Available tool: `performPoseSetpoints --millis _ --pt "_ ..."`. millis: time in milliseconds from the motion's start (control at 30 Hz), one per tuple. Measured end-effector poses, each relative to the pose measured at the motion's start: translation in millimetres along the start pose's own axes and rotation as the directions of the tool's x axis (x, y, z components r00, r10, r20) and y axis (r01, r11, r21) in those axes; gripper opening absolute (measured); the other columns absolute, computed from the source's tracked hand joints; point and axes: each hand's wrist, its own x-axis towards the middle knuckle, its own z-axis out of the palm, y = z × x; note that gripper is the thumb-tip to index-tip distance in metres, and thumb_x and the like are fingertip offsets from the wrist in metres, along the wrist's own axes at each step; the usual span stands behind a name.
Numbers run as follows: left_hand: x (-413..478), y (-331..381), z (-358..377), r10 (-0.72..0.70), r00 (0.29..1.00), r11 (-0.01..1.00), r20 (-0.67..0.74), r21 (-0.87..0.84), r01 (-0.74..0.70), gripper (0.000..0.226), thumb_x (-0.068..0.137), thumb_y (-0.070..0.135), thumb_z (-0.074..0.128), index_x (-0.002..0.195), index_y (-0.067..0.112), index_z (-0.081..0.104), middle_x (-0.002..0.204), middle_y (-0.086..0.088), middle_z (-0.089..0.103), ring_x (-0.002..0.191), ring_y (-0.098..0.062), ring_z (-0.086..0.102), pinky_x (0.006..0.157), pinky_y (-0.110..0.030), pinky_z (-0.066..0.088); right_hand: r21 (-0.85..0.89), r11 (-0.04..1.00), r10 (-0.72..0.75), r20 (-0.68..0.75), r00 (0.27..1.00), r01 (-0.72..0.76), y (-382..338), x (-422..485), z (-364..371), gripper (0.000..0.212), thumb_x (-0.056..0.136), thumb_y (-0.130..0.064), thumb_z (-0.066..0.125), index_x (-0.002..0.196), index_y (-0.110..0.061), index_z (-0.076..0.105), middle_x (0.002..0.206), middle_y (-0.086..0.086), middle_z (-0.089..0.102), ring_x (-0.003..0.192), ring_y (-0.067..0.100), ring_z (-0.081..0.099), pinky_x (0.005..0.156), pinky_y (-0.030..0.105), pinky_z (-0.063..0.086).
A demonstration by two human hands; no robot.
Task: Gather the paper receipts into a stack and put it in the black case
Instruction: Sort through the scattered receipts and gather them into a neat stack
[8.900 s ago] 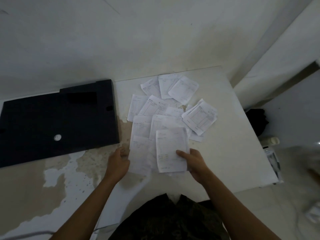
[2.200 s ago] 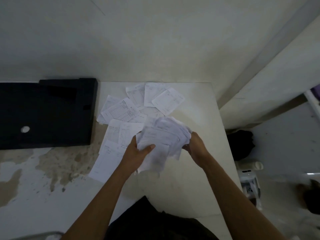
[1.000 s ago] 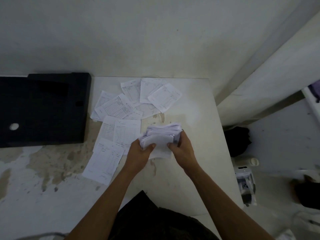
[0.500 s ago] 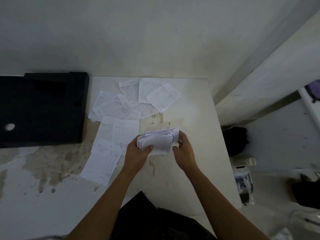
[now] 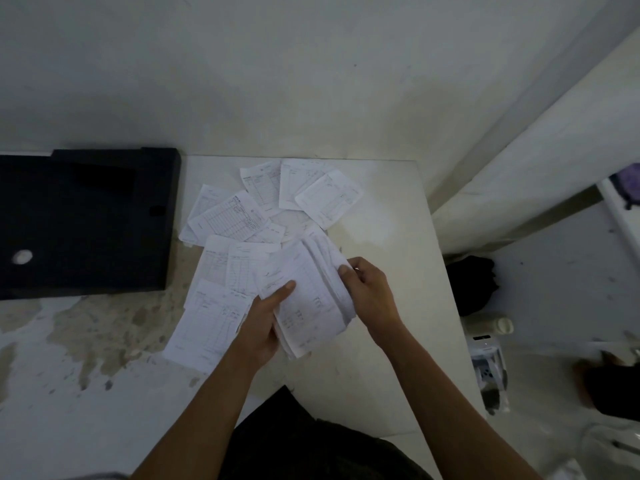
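A stack of white paper receipts (image 5: 308, 292) lies flat between my hands, a little above the table. My left hand (image 5: 265, 323) grips its near left corner with the thumb on top. My right hand (image 5: 369, 292) pinches its right edge. Several loose receipts (image 5: 242, 220) lie scattered on the table beyond and to the left of the stack, the nearest one (image 5: 207, 327) beside my left wrist. The black case (image 5: 86, 223) lies flat at the table's left, with a small white spot on it.
The white table (image 5: 388, 216) has worn, stained patches (image 5: 104, 327) on its left part. A wall stands right behind it. Off the right edge, on the floor, are a dark bundle (image 5: 472, 282) and a small white appliance (image 5: 486, 362).
The stack was held on edge half a second ago; now it is tilted flat with its printed face up. My hands have shifted slightly toward the loose receipts.
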Motion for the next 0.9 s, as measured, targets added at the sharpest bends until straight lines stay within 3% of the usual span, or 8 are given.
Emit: performPoseSetpoints --millis 100,167,300,367,467,533,700,900 --pt "-3 -1 -3 -0.004 1.000 1.000 0.002 -0.010 0.004 0.042 0.099 0.019 0.046 0.139 0.030 0.045 0.139 -0.007 0.055 0.125 -0.030 0.054 0.095 -0.057 0.048 0.018 1.000 -0.020 -0.152 0.988 0.023 -2 2 -2 0.016 0.098 -0.025 0.051 0.096 -0.015 0.064 0.086 0.003 0.068 0.075 0.016 0.062 0.065 0.030 0.049" --pt "-3 1 -4 -0.007 0.999 1.000 -0.038 -0.028 0.006 0.043 0.098 0.016 0.047 0.139 0.030 0.045 0.137 -0.005 0.058 0.122 -0.028 0.058 0.089 -0.051 0.053 0.013 1.000 -0.021 -0.230 0.973 0.025 -1 2 -4 0.015 0.099 -0.025 0.051 0.103 -0.016 0.062 0.091 0.000 0.066 0.083 0.016 0.064 0.064 0.023 0.049" --pt "-1 2 -8 -0.025 0.999 0.999 -0.039 -0.037 0.023 0.045 0.097 0.021 0.050 0.142 0.027 0.042 0.140 -0.008 0.054 0.125 -0.030 0.054 0.095 -0.054 0.049 -0.026 0.996 -0.089 -0.265 0.960 0.086 -6 -3 -4 0.010 0.101 -0.025 0.049 0.103 -0.020 0.057 0.093 0.000 0.064 0.081 0.014 0.061 0.059 0.017 0.043" --pt "-1 2 -7 -0.049 0.999 0.998 0.002 -0.031 0.049 0.046 0.098 0.024 0.047 0.144 0.024 0.039 0.144 -0.012 0.049 0.129 -0.034 0.049 0.101 -0.060 0.042 -0.009 0.993 -0.120 -0.217 0.969 0.121 -11 -5 -5 0.006 0.100 -0.025 0.051 0.102 -0.022 0.056 0.092 -0.003 0.065 0.081 0.014 0.065 0.061 0.020 0.051" --pt "-1 0 -6 -0.076 0.995 0.995 0.060 -0.054 0.079 0.050 0.099 0.024 0.046 0.147 0.021 0.033 0.149 -0.018 0.040 0.136 -0.040 0.038 0.107 -0.069 0.028 -0.038 0.996 -0.081 -0.007 0.997 0.081 -20 -3 -8 0.007 0.093 -0.025 0.061 0.100 -0.024 0.061 0.087 -0.010 0.067 0.078 0.010 0.067 0.062 0.019 0.055" --pt "-5 0 -5 -0.072 0.996 0.996 0.055 -0.052 0.075 0.049 0.099 0.023 0.046 0.146 0.020 0.034 0.148 -0.019 0.040 0.135 -0.040 0.040 0.106 -0.068 0.030 -0.043 0.997 -0.056 0.059 0.997 0.059 -22 -1 -13 0.007 0.091 -0.026 0.065 0.095 -0.020 0.066 0.083 -0.009 0.069 0.072 0.007 0.067 0.057 0.015 0.054" --pt "-11 -1 -3 -0.026 0.999 1.000 -0.046 0.002 0.026 0.045 0.097 0.019 0.049 0.141 0.024 0.043 0.138 -0.006 0.056 0.125 -0.026 0.055 0.093 -0.047 0.053 0.044 0.998 -0.042 -0.137 0.990 0.048 -17 -2 -16 0.023 0.094 -0.029 0.061 0.086 -0.007 0.061 0.079 0.009 0.067 0.068 0.019 0.064 0.062 0.036 0.057" --pt "-13 1 -6 -0.020 0.995 0.999 -0.095 0.035 0.023 0.042 0.095 0.021 0.052 0.137 0.026 0.049 0.134 -0.003 0.060 0.122 -0.024 0.058 0.092 -0.044 0.054 0.203 0.976 0.010 -0.391 0.920 0.075 -11 -4 -25 0.018 0.097 -0.025 0.057 0.095 -0.008 0.056 0.085 0.004 0.061 0.074 0.014 0.060 0.062 0.027 0.052"
